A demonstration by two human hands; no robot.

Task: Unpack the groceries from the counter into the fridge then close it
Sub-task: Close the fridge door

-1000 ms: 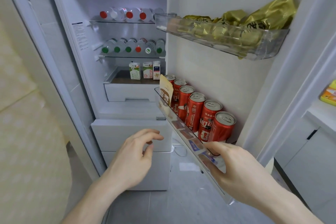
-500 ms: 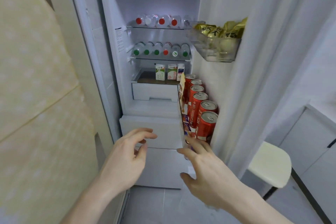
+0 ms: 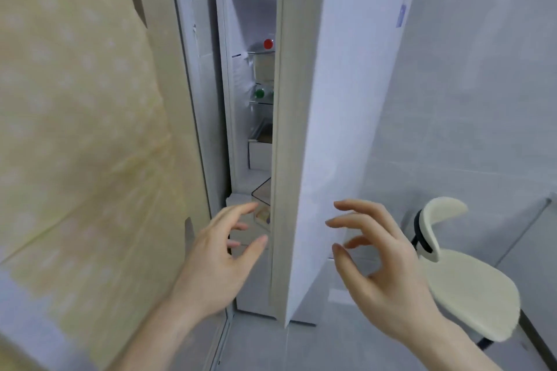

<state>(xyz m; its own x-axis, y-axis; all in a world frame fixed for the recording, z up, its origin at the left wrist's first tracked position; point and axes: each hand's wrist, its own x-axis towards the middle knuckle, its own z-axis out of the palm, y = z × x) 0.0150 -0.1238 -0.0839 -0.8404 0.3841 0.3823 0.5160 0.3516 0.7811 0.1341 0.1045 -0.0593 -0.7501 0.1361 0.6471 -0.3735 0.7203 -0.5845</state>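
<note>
1. Since only a narrow gap shows between the door (image 3: pixel 340 129) and the fridge (image 3: pixel 241 159), I judge the unpacking done and the closing step under way, with the door not yet sealed.
2. The right hand (image 3: pixel 388 274) hovers at the door's outer face with fingers spread and loosely bent, gripping nothing; whether its fingertips (image 3: pixel 330 223) touch the panel is hard to tell, as the picture is blurred there. That pose suits pushing a flat panel rather than pulling a handle.
3. The left hand (image 3: pixel 220 253) sits in front of the gap near the door's inner edge, also slack and empty, thumb apart from the fingers. I read it as ready to steady or guide the door; it would need to clear the gap before the door meets the frame.
4. The door is a tall, smooth white slab with a paler, matte edge band facing the camera.
5. Through the gap show thin glass shelves, a bottle with a red cap (image 3: pixel 268 44) on the upper one and a green cap (image 3: pixel 259 94) on the one below, and a clear plastic bin lower down.
6. A pale yellow patterned wall (image 3: pixel 75 129) stands just left of the fridge, so the gap is tight on that side.
7. A cream stool (image 3: pixel 464 286) with a smooth moulded seat and short curved back stands right of the door, apart from it.
</note>
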